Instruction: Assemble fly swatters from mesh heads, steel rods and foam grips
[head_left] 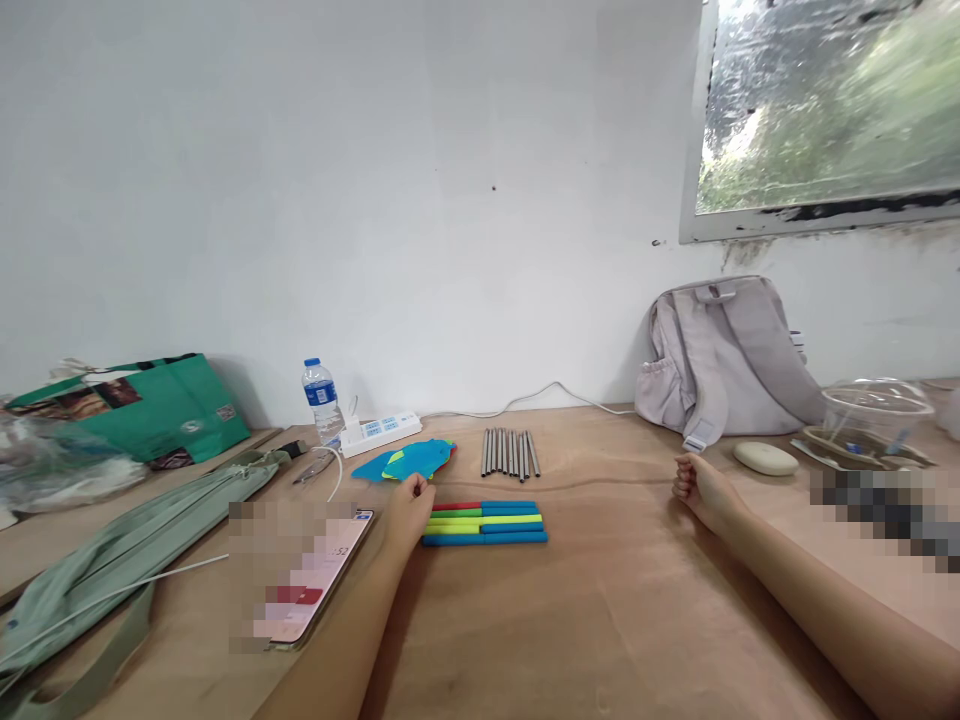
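My left hand rests on the wooden table, fingers curled, just left of a row of coloured tubes in red, green, yellow and blue. It touches their left ends and holds nothing that I can see. Just behind it lies a pile of blue, yellow and red flat pieces. Several grey metal rods lie side by side behind the tubes. My right hand rests as a loose fist on the table farther right, with nothing in it.
A phone lies by my left forearm. A white power strip and water bottle stand at the wall. A green bag and grey-green pouch are at left. A grey backpack, white oval object and clear plastic container are at right.
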